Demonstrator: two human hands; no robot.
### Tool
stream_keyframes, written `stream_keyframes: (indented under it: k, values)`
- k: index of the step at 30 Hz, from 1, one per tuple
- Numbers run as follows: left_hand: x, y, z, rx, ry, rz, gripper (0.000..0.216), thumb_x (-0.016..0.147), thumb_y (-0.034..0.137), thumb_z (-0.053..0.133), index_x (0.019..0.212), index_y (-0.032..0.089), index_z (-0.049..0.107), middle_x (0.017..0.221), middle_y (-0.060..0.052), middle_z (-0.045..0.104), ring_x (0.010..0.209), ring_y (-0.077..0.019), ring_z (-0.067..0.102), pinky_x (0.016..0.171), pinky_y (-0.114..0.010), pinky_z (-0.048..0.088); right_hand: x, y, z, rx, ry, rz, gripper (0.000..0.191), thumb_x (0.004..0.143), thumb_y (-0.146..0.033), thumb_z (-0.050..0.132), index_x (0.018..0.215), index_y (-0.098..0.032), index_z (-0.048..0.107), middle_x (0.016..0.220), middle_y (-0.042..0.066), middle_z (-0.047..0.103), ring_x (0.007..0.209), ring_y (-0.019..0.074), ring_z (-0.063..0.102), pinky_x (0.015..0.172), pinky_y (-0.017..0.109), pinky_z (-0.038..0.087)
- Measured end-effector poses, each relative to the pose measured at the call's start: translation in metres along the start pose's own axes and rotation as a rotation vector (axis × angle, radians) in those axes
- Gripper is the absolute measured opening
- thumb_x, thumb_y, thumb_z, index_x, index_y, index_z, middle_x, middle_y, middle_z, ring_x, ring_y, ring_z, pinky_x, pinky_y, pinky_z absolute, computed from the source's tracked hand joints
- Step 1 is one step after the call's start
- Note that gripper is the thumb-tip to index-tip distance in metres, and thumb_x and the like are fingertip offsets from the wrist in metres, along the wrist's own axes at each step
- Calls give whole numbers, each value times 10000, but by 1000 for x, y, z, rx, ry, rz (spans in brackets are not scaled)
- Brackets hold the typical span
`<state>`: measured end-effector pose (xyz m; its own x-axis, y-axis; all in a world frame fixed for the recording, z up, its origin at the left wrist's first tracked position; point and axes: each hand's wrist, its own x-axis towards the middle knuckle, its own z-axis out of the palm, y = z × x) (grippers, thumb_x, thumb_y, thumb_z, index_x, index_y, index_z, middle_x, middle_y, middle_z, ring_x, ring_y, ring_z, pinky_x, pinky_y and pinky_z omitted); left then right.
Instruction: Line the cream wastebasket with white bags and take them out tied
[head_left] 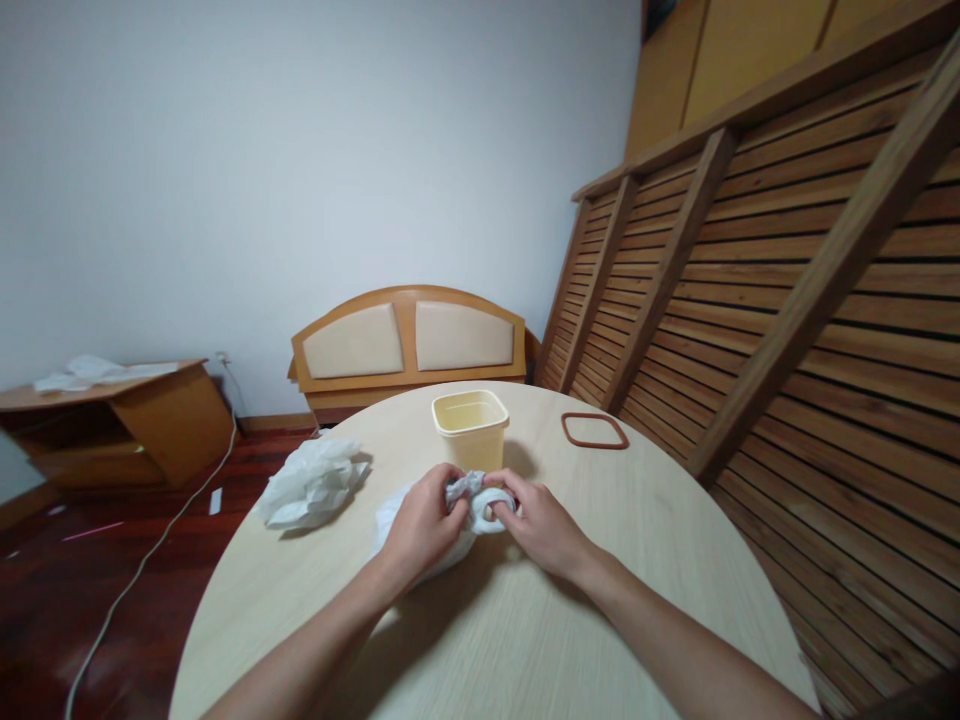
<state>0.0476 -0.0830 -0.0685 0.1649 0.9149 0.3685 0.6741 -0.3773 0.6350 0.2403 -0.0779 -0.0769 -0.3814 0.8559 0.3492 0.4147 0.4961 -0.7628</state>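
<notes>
Both of my hands work on a white plastic bag (480, 508) over the middle of the round table. My left hand (426, 515) is closed on a gathered, twisted part of it, with thumb and fingers pinched together. A loop of the bag is gripped by my right hand (546, 520), thumb pressed into it. The rest of the bag spreads beneath my left hand and is partly hidden. Just beyond my hands stands a pale yellow plastic bin (472, 440), upright, its top uncovered. Its lower front is hidden behind my fingers.
A brown rounded frame (595, 431) lies flat on the round table (645, 560), right of the bin. Another crumpled white plastic bag (311, 485) sits near the left edge. Wooden slatted panels (750, 300) lean along the right. A cable (161, 545) crosses the floor at left.
</notes>
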Motion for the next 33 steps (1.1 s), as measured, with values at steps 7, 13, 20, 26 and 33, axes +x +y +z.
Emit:
stream_keyframes:
  k: [7,13,20,26,33]
  values:
    - [0,-4,1,-44,12,-34,182,822,130,549,985,199,593,906,-30,709,819,-203,655,762,-308,470,-2,6,3,100,-71,-163,274,829,-39,598,1026,-217,663,996,23,739,906,177,677,825,289,494]
    - [1,-6,4,-73,0,91,240,792,101,585,1007,190,649,1000,-64,730,925,-218,669,840,-317,487,-4,8,6,4,-59,-241,130,835,-147,732,933,-216,682,942,24,736,874,183,679,804,302,498]
    - [-3,1,0,-197,-138,207,307,954,195,461,1178,190,671,1178,-103,723,1091,-233,655,994,-378,485,-3,10,3,-31,-36,-306,115,875,-95,661,896,-208,660,919,17,722,880,172,673,814,302,507]
    - [2,-2,1,-301,-169,135,299,976,291,480,1156,192,698,1194,-102,742,1115,-247,666,1050,-412,473,-2,11,1,-105,-4,-399,156,867,-64,670,915,-212,653,939,28,702,921,183,643,843,322,504]
    - [9,-14,4,-416,-31,56,336,895,236,557,1220,156,586,1109,-96,736,1013,-208,684,919,-346,538,0,11,2,-128,83,-471,138,885,-101,675,940,-228,678,1043,48,679,1020,203,627,915,383,512]
